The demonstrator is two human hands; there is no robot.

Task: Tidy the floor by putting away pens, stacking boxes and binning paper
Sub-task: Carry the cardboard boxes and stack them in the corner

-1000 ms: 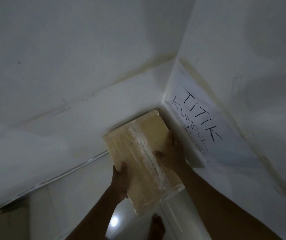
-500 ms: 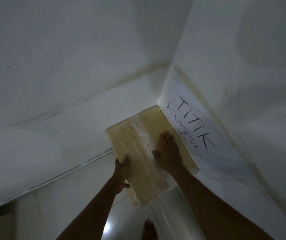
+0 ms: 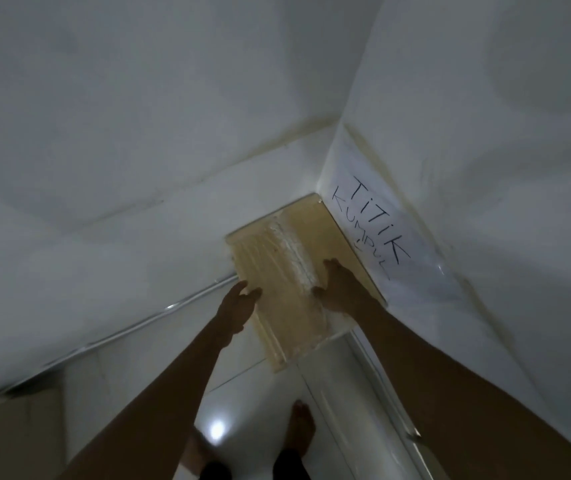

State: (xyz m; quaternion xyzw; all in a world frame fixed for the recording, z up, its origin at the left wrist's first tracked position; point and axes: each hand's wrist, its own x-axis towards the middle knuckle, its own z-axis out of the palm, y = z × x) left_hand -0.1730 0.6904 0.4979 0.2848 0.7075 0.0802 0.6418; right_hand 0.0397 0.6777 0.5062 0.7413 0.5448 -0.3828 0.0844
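A tan cardboard box, sealed with clear tape down its middle, sits in the corner where the two white walls meet. Its far end is against the back wall and its right side runs along the right wall. My right hand rests flat on the box's top with fingers straight. My left hand is at the box's left edge, fingers relaxed, the thumb just touching the side. No pens or loose paper are in sight.
A paper sign reading "TITIK KUMPUL" is stuck low on the right wall beside the box. A thin cable runs along the foot of the left wall. My bare foot stands on glossy white tiles. Something brown shows at bottom left.
The box has gone down and further into the corner. My left hand has loosened its grip on the left edge. My right hand has shifted to lie flat on the top.
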